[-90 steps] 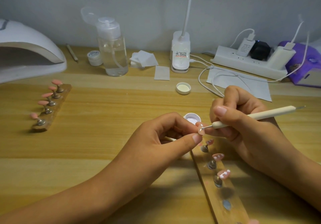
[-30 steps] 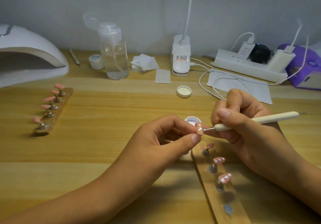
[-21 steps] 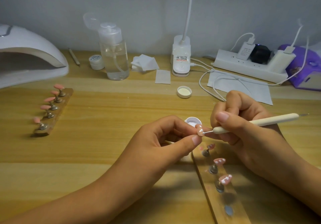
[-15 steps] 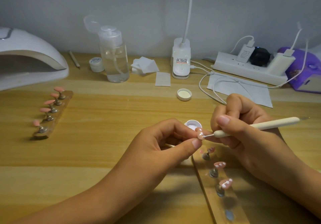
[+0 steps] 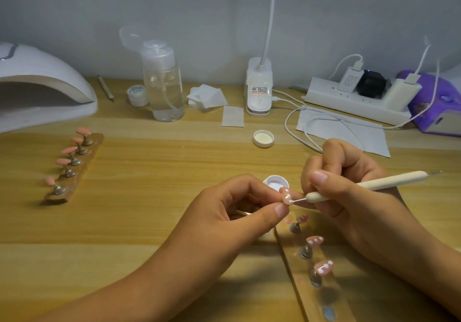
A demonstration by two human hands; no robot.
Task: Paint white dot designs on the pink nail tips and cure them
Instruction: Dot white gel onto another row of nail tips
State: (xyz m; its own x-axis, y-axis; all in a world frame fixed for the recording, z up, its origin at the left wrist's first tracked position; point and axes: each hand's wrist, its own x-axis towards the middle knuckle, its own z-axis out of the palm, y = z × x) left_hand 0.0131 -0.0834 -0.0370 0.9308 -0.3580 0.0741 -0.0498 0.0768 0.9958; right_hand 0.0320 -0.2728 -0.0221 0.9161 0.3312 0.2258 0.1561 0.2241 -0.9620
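Note:
My left hand (image 5: 232,211) pinches a pink nail tip (image 5: 287,196) on its small stand between thumb and fingers, above the table's middle. My right hand (image 5: 349,197) grips a cream dotting pen (image 5: 374,184); its metal tip touches the nail tip, which bears white dots. Just behind sits a small open pot of white paint (image 5: 276,183). Below the hands lies a wooden holder (image 5: 314,279) with three pink tips (image 5: 323,267) that carry white dots. A second wooden holder (image 5: 74,169) at the left carries several plain pink tips (image 5: 69,150).
A white curing lamp (image 5: 37,84) stands at the far left. At the back are a clear pump bottle (image 5: 163,89), a small white jar (image 5: 136,94), wipe pads (image 5: 207,95), a desk lamp base (image 5: 258,89), a loose cap (image 5: 263,138), a power strip (image 5: 356,99) with cables, and a purple device (image 5: 434,102).
The pen tip has shifted down along the held nail tip, and more white dots show on it. Both hands keep their grips; the view tilted a little.

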